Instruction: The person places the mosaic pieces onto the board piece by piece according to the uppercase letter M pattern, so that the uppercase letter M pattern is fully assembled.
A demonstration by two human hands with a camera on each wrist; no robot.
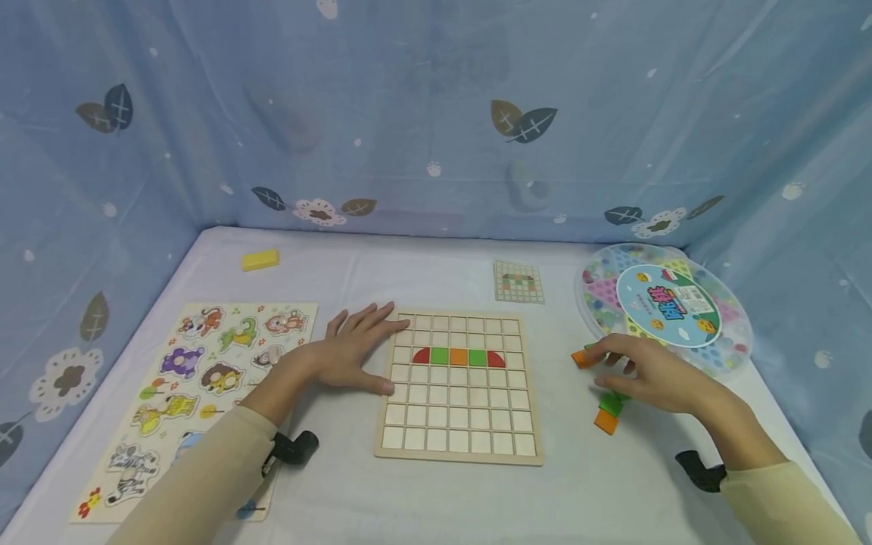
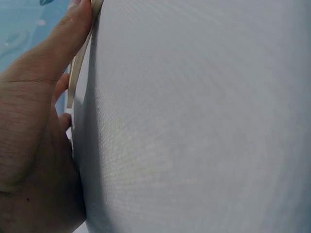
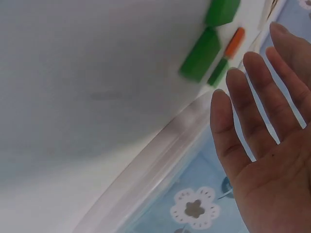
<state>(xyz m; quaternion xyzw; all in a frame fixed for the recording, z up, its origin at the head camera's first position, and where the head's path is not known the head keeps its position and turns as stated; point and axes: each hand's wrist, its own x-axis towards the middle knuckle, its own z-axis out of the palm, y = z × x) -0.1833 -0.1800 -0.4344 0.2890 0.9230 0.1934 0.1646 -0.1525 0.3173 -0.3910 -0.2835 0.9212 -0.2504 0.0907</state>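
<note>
A wooden grid board [image 1: 459, 458] lies at the middle of the table. Across it runs a row of red, green and orange tiles [image 1: 459, 356], with a rounded red piece at each end. My left hand [image 1: 350, 356] lies spread at the board's left edge, thumb and fingertips touching the frame. To the right of the board, my right hand [image 1: 643, 371] hovers with loose fingers over several loose tiles. An orange tile [image 1: 581, 359] shows by its index fingertip; a green tile [image 1: 611, 404] and another orange tile [image 1: 605, 421] lie below the hand. In the right wrist view green blocks [image 3: 201, 54] appear beyond the straight fingers.
A small pattern card [image 1: 519, 282] lies behind the board. At the back right sits a round clear game case [image 1: 732, 333]. An animal puzzle board [image 1: 211, 341] lies partly under the left forearm, and a yellow block [image 1: 260, 260] rests at the back left. Blue curtains surround the table.
</note>
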